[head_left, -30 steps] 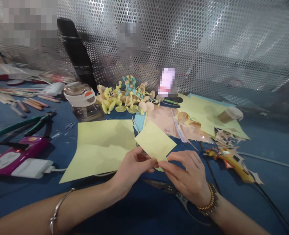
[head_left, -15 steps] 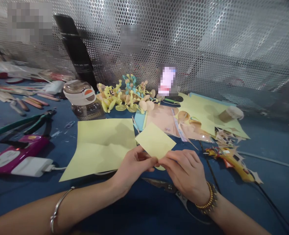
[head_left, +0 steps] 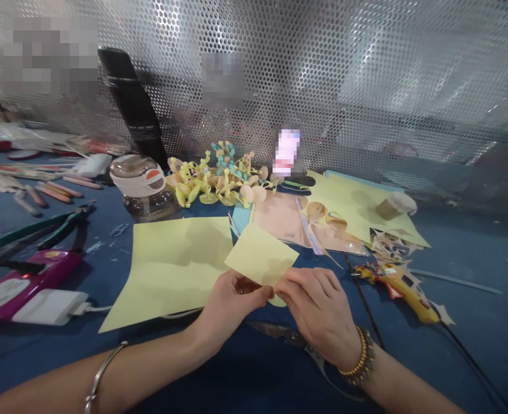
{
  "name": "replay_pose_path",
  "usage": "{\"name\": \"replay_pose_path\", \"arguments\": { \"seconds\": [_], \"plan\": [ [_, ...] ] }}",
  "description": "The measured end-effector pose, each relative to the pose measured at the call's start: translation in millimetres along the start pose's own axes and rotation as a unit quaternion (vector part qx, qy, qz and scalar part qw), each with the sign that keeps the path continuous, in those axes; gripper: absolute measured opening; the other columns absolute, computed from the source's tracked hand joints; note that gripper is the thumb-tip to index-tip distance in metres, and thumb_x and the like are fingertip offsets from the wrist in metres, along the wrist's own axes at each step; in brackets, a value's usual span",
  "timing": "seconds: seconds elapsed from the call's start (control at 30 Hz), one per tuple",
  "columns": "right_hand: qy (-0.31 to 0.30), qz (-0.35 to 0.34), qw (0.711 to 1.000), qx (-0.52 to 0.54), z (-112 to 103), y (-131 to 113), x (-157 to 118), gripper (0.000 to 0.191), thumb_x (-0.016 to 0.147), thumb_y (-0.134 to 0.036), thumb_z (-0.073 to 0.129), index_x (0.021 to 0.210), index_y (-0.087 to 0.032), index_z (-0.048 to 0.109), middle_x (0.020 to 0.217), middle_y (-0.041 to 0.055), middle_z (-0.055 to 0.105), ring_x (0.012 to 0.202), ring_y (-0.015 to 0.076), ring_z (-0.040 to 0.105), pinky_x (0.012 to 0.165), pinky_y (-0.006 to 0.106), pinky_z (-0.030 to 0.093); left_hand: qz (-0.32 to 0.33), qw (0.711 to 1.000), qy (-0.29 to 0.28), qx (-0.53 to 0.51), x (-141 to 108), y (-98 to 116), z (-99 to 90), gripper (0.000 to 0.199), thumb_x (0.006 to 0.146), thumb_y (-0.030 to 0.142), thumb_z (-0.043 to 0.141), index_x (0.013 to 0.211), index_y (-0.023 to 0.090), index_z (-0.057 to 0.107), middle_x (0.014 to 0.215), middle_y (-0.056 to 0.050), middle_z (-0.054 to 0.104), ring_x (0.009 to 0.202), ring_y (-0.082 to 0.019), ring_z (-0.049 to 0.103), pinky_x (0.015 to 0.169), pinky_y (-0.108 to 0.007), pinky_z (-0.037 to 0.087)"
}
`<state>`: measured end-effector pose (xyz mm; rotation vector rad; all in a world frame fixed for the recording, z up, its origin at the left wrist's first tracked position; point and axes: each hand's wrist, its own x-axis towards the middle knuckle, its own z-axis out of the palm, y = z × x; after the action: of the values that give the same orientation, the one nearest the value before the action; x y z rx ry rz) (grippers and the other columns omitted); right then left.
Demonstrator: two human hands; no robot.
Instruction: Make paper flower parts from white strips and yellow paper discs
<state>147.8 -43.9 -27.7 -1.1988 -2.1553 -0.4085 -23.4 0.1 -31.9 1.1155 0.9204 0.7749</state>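
A small square of yellow paper is held up in front of me, one corner toward my fingers. My left hand pinches its near edge between thumb and fingers. Right beside it, my right hand pinches the same edge with bent fingers. A rounded yellow piece shows just under the fingertips, partly hidden. Below my hands lie scissors, their handles partly covered by my right hand. A large yellow sheet with a curling edge rests left of the square.
Yellow and blue paper ornaments stand behind, near a lidded jar and a phone. Rightward are a yellow glue gun, paper scraps and more yellow sheets. Pliers and a magenta power strip lie left.
The view has shifted slightly, so the scene sits a little lower and further left. The yellow square has tilted slightly; both hands keep their pinch on it.
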Motion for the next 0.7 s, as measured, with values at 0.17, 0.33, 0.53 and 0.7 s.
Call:
{"name": "replay_pose_path", "arguments": {
  "seconds": [0.17,0.33,0.53,0.7],
  "plan": [
    [0.006,0.024,1.000,0.009,-0.1,-3.4,2.3,0.009,0.094,-0.018,0.054,0.095,-0.018,0.062,0.093,0.0059,0.067,0.087,0.0193,0.057,0.078,0.034,0.038,0.036,0.999,0.008,0.028,0.7,-0.7,0.3,0.020,0.071,0.027,0.075,0.087,0.016,0.073,0.086,-0.006,0.077,0.077,-0.019,0.068,0.069,-0.026,0.051],
    [-0.001,0.048,0.999,0.024,-1.8,-6.2,3.5,0.009,0.093,-0.015,0.053,0.093,-0.018,0.062,0.094,0.0059,0.065,0.086,0.0191,0.056,0.078,0.034,0.037,0.062,0.997,-0.001,0.055,0.5,-3.3,-1.7,0.020,0.072,0.029,0.074,0.087,0.015,0.072,0.086,-0.007,0.077,0.080,-0.023,0.070,0.071,-0.030,0.053],
    [-0.016,0.083,0.995,0.043,-2.8,-8.0,3.7,0.010,0.093,-0.018,0.053,0.090,-0.019,0.062,0.094,0.0056,0.063,0.086,0.0197,0.054,0.077,0.033,0.036,0.058,0.996,0.018,0.061,0.1,-1.2,-0.3,0.019,0.071,0.028,0.074,0.084,0.015,0.071,0.082,-0.007,0.076,0.076,-0.022,0.070,0.069,-0.029,0.054],
    [-0.018,0.114,0.991,0.066,-2.4,-10.1,4.3,0.008,0.092,-0.020,0.055,0.088,-0.018,0.062,0.094,0.0054,0.062,0.085,0.0198,0.054,0.076,0.033,0.037,0.057,0.994,0.046,0.086,0.2,-2.2,-1.2,0.020,0.069,0.028,0.074,0.080,0.013,0.067,0.078,-0.007,0.074,0.072,-0.021,0.069,0.066,-0.030,0.054]
  ]
}}
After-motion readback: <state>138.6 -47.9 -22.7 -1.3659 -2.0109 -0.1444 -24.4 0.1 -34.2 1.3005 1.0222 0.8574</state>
